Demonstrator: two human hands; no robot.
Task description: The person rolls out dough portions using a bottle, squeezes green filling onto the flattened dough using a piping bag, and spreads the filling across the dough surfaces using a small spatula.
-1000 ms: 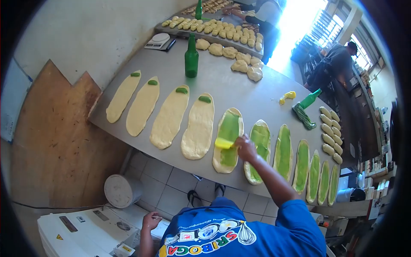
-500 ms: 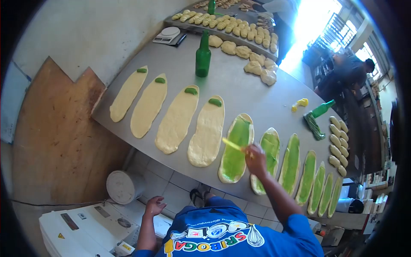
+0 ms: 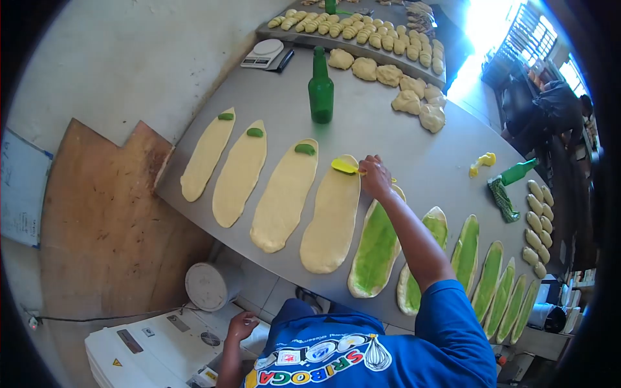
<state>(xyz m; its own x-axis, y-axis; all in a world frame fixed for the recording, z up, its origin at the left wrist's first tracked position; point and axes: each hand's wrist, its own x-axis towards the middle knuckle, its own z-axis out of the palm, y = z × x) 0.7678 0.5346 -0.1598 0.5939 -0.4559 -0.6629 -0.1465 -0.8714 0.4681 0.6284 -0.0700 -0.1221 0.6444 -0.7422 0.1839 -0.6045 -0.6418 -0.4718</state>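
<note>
My right hand is closed around the handle of a yellow spatula. The spatula's blade lies over the green filling at the top end of a flat, long piece of dough. To the left, three more dough strips each carry a small green lump near the top. Right of my hand, several strips are coated in green spread; my forearm covers part of one. My left hand hangs below the table's edge by a white machine, holding nothing, its fingers loosely apart.
A green bottle stands on the metal table, beyond the strips. Dough lumps, a tray of shaped rolls and a kitchen scale are at the back. Another bottle lies right. A person works beyond.
My right hand has moved the spatula left and away from me, from a green-coated strip to the top of the neighbouring uncoated one. The camera view has shifted; my left hand still hangs low.
</note>
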